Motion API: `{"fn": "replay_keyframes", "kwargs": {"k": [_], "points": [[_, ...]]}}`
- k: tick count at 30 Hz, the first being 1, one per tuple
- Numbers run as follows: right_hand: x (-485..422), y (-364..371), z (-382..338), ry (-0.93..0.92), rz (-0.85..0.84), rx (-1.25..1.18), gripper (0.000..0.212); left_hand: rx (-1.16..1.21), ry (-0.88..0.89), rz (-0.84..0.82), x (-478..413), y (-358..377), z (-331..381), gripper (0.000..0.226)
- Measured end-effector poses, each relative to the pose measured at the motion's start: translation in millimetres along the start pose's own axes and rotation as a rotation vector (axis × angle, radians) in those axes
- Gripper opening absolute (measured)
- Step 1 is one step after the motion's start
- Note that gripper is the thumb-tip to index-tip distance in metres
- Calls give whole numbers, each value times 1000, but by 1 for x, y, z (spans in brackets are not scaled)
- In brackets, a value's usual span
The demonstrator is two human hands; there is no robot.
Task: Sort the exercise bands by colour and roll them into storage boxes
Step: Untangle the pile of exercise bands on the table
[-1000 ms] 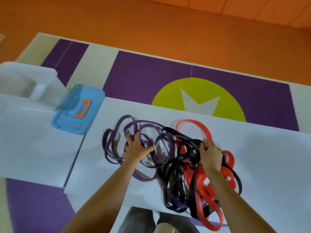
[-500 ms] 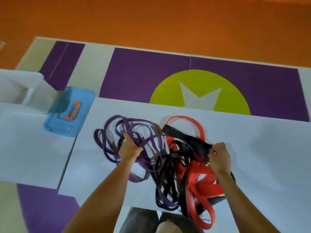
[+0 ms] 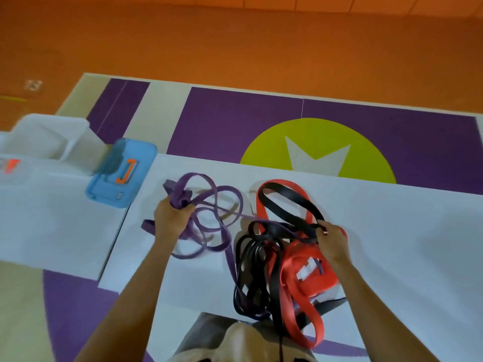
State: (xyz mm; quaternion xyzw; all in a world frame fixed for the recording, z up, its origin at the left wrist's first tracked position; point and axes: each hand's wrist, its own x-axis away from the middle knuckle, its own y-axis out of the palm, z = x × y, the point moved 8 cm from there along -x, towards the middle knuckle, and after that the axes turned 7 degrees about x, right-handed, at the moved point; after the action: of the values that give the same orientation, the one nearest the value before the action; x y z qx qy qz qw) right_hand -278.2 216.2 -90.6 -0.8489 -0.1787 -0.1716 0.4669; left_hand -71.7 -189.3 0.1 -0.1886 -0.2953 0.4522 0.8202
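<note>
From the head camera, the left hand (image 3: pixel 170 218) is fisted around a bunch of purple bands (image 3: pixel 209 220), whose loops sprawl rightward across the white table (image 3: pixel 392 244) toward the tangle. The right hand (image 3: pixel 332 239) pinches a black band (image 3: pixel 287 202), its long loop stretching away toward the far-left, lying over a red band (image 3: pixel 300 278) (all knotted together near the table's front edge). Beyond the table lies purple matting (image 3: pixel 222 121) with a lime circle (image 3: pixel 366 142), then orange floor (image 3: pixel 235 43). At left sit a blue lid (image 3: pixel 138 155) with an orange handle and a translucent storage box (image 3: pixel 49 137); I cannot tell its contents.
</note>
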Motion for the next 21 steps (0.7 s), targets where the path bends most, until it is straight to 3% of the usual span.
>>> {"fn": "replay_keyframes", "kwargs": {"k": [6,11,14,18,21], "points": [[0,1,0,-54,-42,44,31,220,122,126,23,-40,62,11],[3,-3,10,132,-58,-102,31,320,182,152,21,-56,82,21],[2,-3,6,150,-74,-119,27,357,215,157,16,-64,89,26],[-2,1,4,28,8,-203,54,286,187,2,5,-57,88,34],[36,-5,-21,-26,84,-214,28,160,184,-124,2,-42,82,31]]}}
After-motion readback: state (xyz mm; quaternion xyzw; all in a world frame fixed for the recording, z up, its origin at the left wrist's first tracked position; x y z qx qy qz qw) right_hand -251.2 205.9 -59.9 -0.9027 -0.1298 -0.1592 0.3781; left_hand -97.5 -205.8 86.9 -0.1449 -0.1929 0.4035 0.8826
